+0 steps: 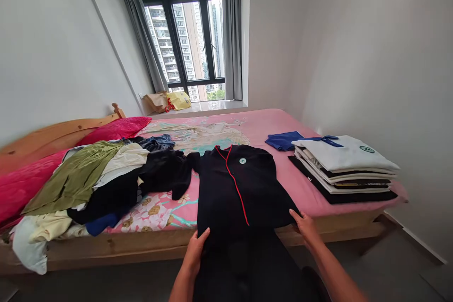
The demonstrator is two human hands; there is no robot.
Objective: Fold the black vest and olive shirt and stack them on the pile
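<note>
A black shirt with red piping and a round green badge lies spread on the pink bed sheet, its lower part hanging over the bed's front edge. My left hand grips the shirt's left side at the bed edge, fingers curled on the cloth. My right hand holds its right side in the same way. One sleeve stretches out to the left toward a heap of clothes.
A heap of unfolded clothes covers the bed's left part beside pink pillows. A stack of folded shirts sits at the right, with a blue garment behind it. Bags rest on the window ledge.
</note>
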